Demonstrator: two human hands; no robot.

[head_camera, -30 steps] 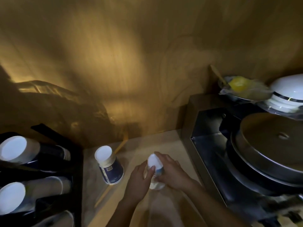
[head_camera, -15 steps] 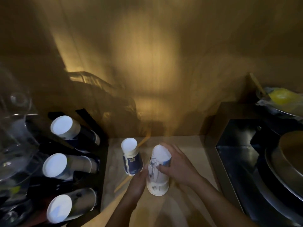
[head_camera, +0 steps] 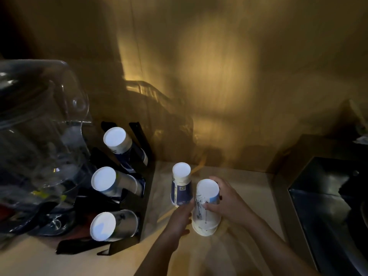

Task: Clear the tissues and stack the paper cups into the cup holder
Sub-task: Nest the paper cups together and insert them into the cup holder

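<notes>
A stack of white paper cups [head_camera: 206, 208] stands upside down on the wooden counter, held from both sides. My right hand [head_camera: 229, 200] wraps its upper part and my left hand [head_camera: 180, 218] presses its lower left side. Just behind it a blue and white cup stack [head_camera: 180, 185] stands upside down, untouched. The black cup holder [head_camera: 129, 204] at the left carries three rows of cups lying on their sides: top [head_camera: 119, 143], middle [head_camera: 108, 182], bottom [head_camera: 111, 226]. No tissues are visible.
A clear glass vessel [head_camera: 39, 124] looms at the far left above dark clutter. A black metal appliance [head_camera: 328, 206] fills the right side. A thin wooden stick [head_camera: 199, 166] lies behind the cups. The wooden wall closes the back.
The view swung left, bringing the cup holder and glass vessel into frame. The white cup stack went from lifted in both hands to standing on the counter, still gripped.
</notes>
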